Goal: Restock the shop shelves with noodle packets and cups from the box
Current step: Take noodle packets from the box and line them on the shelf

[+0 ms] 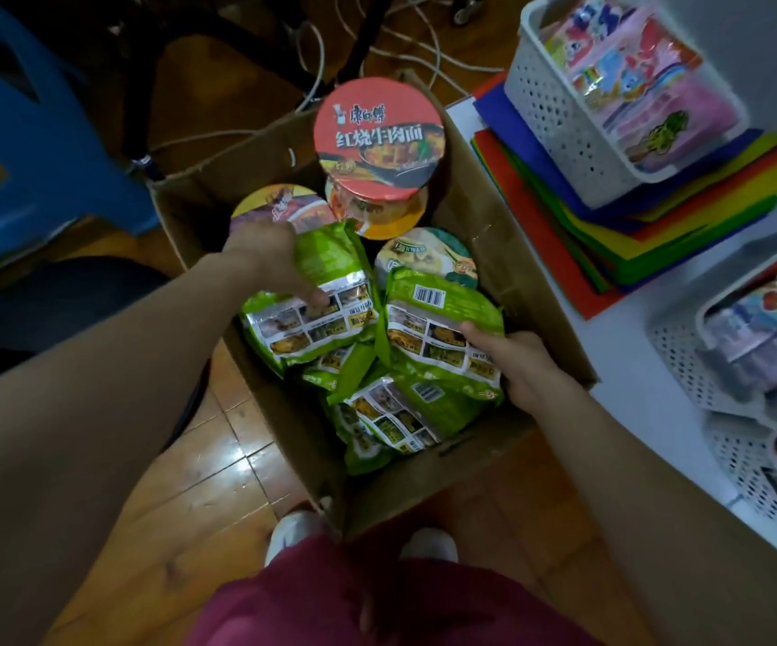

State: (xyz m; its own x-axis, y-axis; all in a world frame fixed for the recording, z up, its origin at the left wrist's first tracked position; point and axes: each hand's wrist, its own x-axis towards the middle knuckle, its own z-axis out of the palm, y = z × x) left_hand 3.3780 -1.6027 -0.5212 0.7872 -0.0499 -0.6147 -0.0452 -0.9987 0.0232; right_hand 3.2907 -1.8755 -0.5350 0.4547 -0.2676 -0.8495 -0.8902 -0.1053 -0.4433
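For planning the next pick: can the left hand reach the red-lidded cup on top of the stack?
Probably yes: the red-lidded cup stands uncovered just beyond the left hand, but its fingers must first release the green packet.

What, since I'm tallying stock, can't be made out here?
Head view:
Lower box layers: hidden under top green packets.
Orange cup: mostly hidden under the red-lidded cup.
Left hand: fingers behind the left green packet it grips.
Baskets at right: cut off by the frame edge; contents blurred.

Box: brown cardboard, matt. Packets inside box: green plastic film, glossy, crinkled. Cup lid above box: smooth, slight shine. Basket right of box: white perforated plastic. Floor under box: glossy wood.
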